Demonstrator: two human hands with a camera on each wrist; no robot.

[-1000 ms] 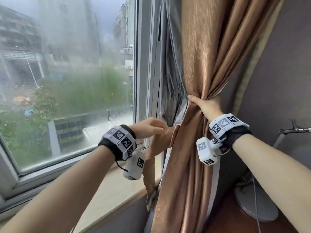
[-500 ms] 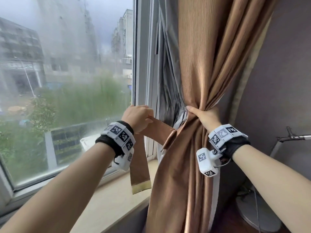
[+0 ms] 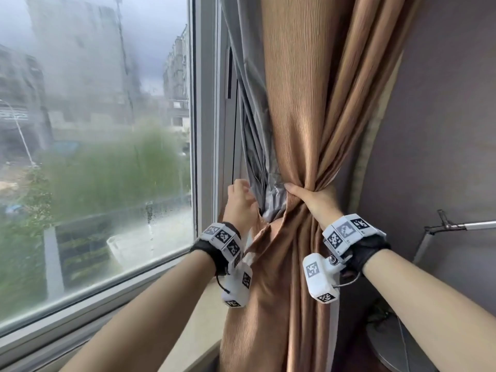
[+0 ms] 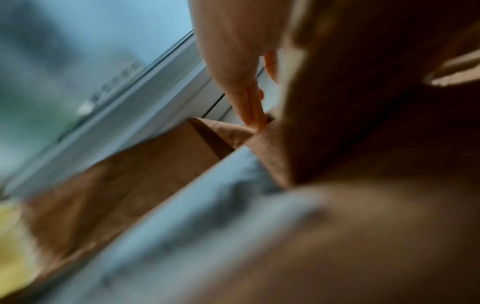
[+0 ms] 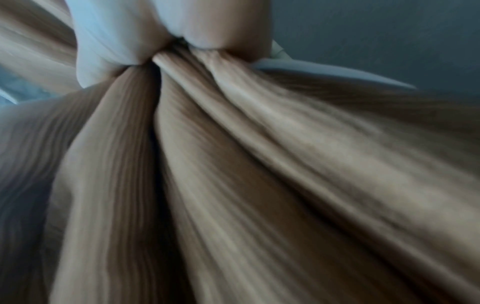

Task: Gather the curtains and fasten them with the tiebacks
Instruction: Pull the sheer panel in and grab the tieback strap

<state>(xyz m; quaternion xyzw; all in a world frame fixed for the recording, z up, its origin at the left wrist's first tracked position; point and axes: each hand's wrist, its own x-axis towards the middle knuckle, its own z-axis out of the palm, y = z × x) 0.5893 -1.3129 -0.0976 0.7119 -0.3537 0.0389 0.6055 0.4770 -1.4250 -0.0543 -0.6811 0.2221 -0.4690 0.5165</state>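
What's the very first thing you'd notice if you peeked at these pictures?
A tall, ribbed brown fabric curtain fills the middle, pinched into a waist where the person's right hand grips it. To its left, the left hand reaches in beside crinkly silver-grey lining by the window frame. Further left, a big rain-blurred glass window shows hazy buildings and green trees.

Right hand [image 3: 315, 202] clenched, left hand [image 3: 240, 204] raised, fingers hidden
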